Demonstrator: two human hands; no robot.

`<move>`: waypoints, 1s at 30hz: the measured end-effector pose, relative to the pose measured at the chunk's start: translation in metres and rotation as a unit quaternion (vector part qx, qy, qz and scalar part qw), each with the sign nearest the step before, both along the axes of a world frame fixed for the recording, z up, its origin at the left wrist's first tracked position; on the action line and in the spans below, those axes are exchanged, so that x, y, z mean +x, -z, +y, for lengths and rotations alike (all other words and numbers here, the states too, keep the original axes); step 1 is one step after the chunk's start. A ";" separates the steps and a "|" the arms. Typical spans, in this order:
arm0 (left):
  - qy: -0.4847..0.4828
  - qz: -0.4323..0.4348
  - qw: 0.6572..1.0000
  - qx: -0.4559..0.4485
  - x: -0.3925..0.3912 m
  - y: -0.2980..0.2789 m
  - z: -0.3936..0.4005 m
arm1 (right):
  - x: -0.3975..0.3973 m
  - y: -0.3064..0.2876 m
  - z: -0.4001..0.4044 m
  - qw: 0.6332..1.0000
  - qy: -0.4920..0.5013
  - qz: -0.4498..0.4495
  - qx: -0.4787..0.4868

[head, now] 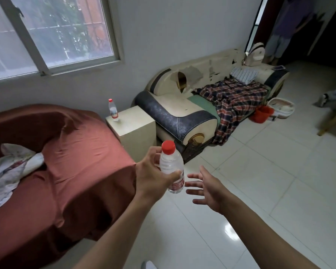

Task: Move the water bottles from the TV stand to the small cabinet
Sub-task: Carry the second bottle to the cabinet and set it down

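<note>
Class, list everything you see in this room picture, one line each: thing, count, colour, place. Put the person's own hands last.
bottles: 2, clear with red caps; one held, one standing on the cabinet
cabinet: 1, cream, between bed and sofa
bed: 1, rust-brown cover, left
cloth: 1, white patterned, on the bed
sofa: 1, cream and dark, worn, against the wall
blanket: 1, plaid, on the sofa
pillow: 1, striped, sofa's far end
bucket: 1, red, floor by the sofa
basin: 1, white, beside the bucket
window: 1, upper left
left hand: grips the held bottle
right hand: open, beside that bottle
</note>
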State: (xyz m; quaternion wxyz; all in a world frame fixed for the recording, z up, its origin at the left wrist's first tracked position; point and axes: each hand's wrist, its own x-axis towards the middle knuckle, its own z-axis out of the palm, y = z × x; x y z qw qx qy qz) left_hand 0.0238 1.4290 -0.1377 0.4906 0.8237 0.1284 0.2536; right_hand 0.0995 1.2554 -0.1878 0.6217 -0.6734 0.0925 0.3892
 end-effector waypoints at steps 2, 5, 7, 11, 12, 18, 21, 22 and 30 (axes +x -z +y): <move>0.005 -0.002 1.000 -0.001 0.026 -0.001 0.023 | 0.021 -0.003 0.020 1.000 0.000 -0.004 -0.006; 0.018 -0.005 1.000 -0.005 0.064 -0.003 0.054 | 0.055 -0.007 0.049 1.000 0.002 -0.012 -0.011; 0.023 -0.013 1.000 -0.003 0.086 -0.003 0.069 | 0.076 -0.010 0.066 1.000 0.009 -0.010 -0.004; 0.025 -0.015 1.000 0.002 0.119 -0.004 0.090 | 0.109 -0.008 0.090 1.000 0.018 0.000 0.020; 0.025 -0.012 1.000 0.003 0.130 -0.003 0.095 | 0.119 -0.006 0.096 1.000 0.016 0.002 0.023; 0.007 0.013 1.000 0.017 0.196 -0.001 0.115 | 0.184 0.009 0.118 0.999 0.011 0.019 0.042; -0.002 0.025 0.999 0.032 0.242 0.001 0.115 | 0.235 0.018 0.125 0.998 0.002 0.030 0.052; -0.008 0.029 0.999 0.036 0.257 0.000 0.115 | 0.251 0.020 0.127 0.998 0.000 0.031 0.053; -0.067 0.030 0.996 0.043 0.357 -0.012 0.123 | 0.366 0.019 0.149 0.996 -0.024 0.044 0.069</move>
